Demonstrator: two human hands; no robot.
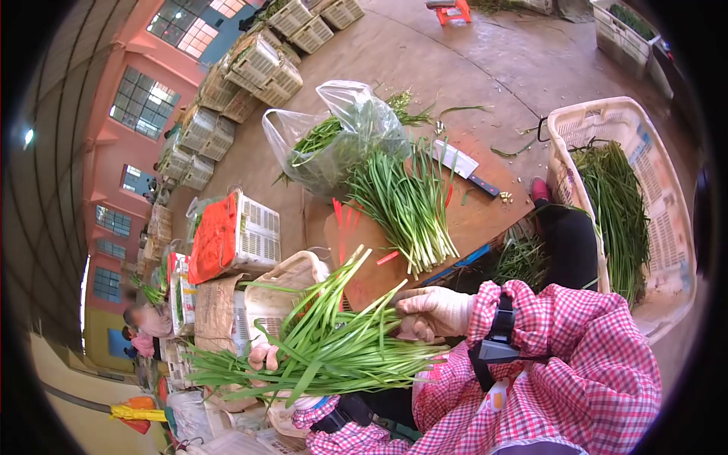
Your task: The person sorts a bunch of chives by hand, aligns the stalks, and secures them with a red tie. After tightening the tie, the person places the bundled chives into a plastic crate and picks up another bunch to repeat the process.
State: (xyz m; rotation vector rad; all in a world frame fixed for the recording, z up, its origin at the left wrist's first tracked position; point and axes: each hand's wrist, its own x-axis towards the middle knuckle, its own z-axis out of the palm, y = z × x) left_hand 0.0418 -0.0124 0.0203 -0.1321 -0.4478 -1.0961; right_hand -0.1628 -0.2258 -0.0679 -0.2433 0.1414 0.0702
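Note:
My left hand (264, 356) is wrapped round a loose bunch of garlic chives (326, 356) from below, the leaves hiding most of it. My gloved right hand (436, 309) is closed at the pale stem ends of the same bunch, its fingertips partly covered by stalks. In front of both hands, a brown board (489, 216) bears a neater pile of garlic chives (402, 205). A cleaver (456, 161) with a dark handle lies beside that pile. Red strips (343, 227) are on the board's left side. Behind the pile stands a clear plastic bag (326, 163) with greens inside.
To the right, a white crate (565, 159) holds long greens (618, 220). A white basket (284, 277) stands left of the board, near a crate with a red cover (212, 239). Stacked crates (262, 68) line the left side. A red stool (453, 11) is far back.

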